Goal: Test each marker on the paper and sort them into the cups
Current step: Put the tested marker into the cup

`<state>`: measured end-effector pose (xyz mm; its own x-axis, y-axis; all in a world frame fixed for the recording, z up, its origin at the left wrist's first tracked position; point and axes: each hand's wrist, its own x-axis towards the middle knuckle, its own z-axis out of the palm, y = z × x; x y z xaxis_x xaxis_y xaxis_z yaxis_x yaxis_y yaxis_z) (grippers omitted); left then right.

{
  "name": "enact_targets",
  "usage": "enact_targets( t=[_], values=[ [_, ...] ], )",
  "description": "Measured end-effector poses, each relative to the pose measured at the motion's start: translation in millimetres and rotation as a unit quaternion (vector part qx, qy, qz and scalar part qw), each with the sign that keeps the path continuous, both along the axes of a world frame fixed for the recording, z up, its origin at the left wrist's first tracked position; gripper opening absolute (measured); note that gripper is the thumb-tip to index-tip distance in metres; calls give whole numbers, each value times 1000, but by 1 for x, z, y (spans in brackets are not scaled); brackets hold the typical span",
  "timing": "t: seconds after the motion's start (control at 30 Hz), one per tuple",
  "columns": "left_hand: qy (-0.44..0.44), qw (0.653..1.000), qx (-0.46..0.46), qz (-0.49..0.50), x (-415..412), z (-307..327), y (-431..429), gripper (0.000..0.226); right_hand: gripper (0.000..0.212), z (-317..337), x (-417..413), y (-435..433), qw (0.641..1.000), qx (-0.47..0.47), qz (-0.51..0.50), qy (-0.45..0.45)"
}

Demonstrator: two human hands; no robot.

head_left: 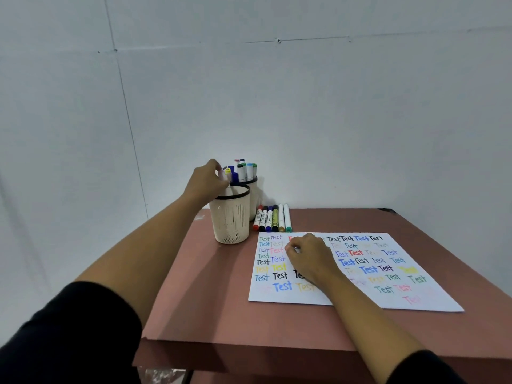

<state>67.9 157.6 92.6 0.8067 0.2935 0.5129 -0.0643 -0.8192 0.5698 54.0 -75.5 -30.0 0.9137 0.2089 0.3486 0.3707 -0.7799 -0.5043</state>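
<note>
Marker held over the front cup, other hand down on the paper.

The left hand (206, 180) pinches a yellow-capped marker (227, 173) by its upper end, just above the rim of the front cup (231, 217). Behind it, touching, the rear cup (256, 195) is crowded with upright markers. Six loose markers (273, 218) lie in a row on the table (221, 314). The right hand (310, 259) rests on the paper (277, 296), fingers curled under; whether they hold anything I cannot tell. The risks I see: a tilted release could catch the rim and send the marker off the table's left edge, and the wrist could knock over the light cup.
</note>
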Motion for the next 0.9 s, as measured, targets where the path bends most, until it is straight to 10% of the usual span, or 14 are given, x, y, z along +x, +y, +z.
enact_targets(
  t=[0.6,0.9],
  values=[
    [-125,976,119,-135,-34,-21,-67,26,26,0,2,0,1000,3,-2,-5],
    [52,975,124,-174,-36,-107,-91,25,27,2,-4,2,998,-53,0,-47]
  ],
)
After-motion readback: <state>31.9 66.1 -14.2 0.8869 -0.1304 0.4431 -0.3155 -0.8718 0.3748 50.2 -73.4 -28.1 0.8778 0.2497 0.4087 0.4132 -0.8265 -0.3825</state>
